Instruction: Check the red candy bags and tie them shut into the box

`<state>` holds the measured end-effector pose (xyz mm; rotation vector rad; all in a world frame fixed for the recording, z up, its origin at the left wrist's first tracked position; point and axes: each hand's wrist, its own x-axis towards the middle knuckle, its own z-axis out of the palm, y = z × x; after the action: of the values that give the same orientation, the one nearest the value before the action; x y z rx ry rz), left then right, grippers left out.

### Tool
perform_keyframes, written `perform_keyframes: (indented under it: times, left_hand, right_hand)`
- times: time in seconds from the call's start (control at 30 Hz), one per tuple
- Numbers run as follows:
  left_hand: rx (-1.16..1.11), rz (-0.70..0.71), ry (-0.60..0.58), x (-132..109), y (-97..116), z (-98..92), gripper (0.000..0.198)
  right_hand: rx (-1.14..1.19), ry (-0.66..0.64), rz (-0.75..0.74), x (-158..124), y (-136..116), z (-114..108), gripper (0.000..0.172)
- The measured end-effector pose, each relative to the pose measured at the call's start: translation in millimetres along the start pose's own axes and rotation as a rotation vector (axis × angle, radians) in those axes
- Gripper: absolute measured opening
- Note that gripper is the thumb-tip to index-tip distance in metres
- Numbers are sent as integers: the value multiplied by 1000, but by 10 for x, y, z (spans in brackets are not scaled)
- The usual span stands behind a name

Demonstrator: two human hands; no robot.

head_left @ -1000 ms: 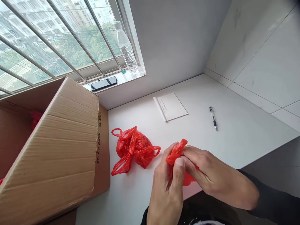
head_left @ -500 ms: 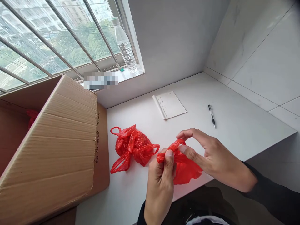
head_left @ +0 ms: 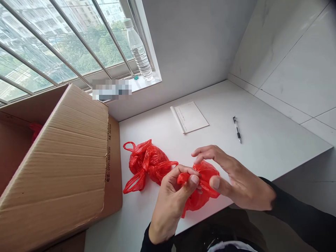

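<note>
Lower centre of the frame, here's the red plastic bag (head_left: 197, 201), its gathered end (head_left: 182, 178) pointing left; the left hand (head_left: 170, 199), nearer that end, pinches it; the right hand (head_left: 235, 175), spread, hangs over the bag's right side.

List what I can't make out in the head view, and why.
Head view:
Gripped part of the held bag: covered by the left hand.
Any contents of the other bag: hidden by its red plastic.
Inside of the box: mostly behind its flap.
Marks on the notepad: too small to read.
Patch on the windowsill: pixelated, contents unclear.
</note>
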<state>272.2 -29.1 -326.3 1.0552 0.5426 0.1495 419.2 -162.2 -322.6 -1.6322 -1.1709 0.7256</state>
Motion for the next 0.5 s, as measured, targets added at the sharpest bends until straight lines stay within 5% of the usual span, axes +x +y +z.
perform_keyframes:
  times: [0.2,0.37,0.5]
  left_hand:
    - [243,167,83,-18,-72,-16,17]
    - [723,595,258,50,-267,-16,50]
    - [836,806,282,112,-368,-36,48]
  right_hand:
    - [17,-77,102,121,86,16,31]
    - [107,-125,236,104,88,12,35]
    - [137,-288,259,114,223,10,33]
